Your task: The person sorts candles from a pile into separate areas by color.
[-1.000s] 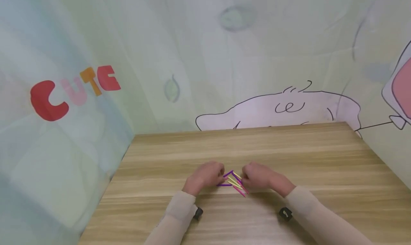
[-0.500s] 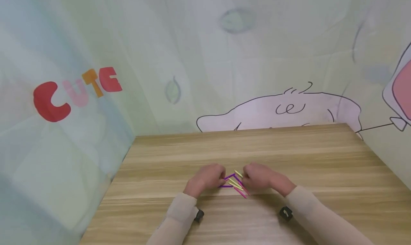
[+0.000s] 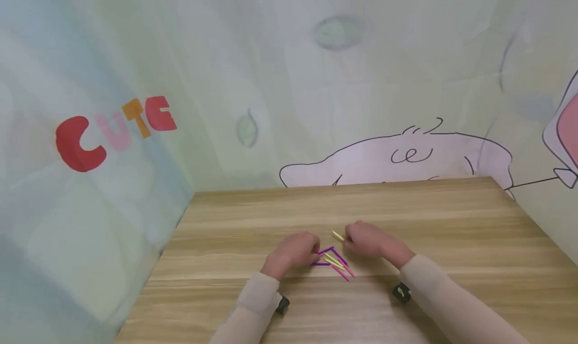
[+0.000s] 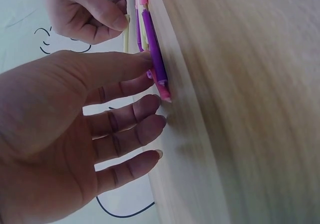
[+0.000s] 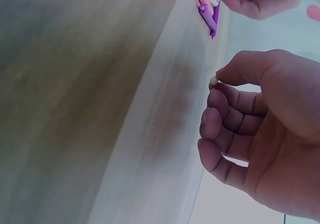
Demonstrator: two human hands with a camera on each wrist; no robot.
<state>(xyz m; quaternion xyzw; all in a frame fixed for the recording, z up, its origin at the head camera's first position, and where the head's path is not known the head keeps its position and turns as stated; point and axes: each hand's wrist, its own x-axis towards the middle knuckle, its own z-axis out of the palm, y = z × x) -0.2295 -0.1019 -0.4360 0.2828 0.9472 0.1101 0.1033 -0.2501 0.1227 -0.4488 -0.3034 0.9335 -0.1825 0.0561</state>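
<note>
My right hand [image 3: 367,238] pinches a short pale yellow stick [image 3: 337,235] between thumb and forefinger, held apart from the other sticks at their far right. Its end [image 5: 214,79] shows between the fingertips in the right wrist view. The left hand [image 3: 298,248] stays at the left end of the small stick group, thumb and forefinger around an upper purple stick [image 3: 326,250], other fingers loosely bent. A lower purple stick [image 4: 154,49] runs past the thumb, with a pink end [image 4: 163,90] beneath it. Inside the group lie yellow sticks [image 3: 334,260]; a pink stick [image 3: 340,273] slants along the front.
The sticks are on a wood-grain table [image 3: 253,211]. Behind it hangs a printed cloth backdrop [image 3: 289,83] with cartoon drawings and the letters CUTE. Dark wrist devices [image 3: 401,293] sit under both sleeves.
My right hand has moved away from the stick group toward the table's far side, taking the yellow stick with it. The left hand keeps its place by the purple sticks.
</note>
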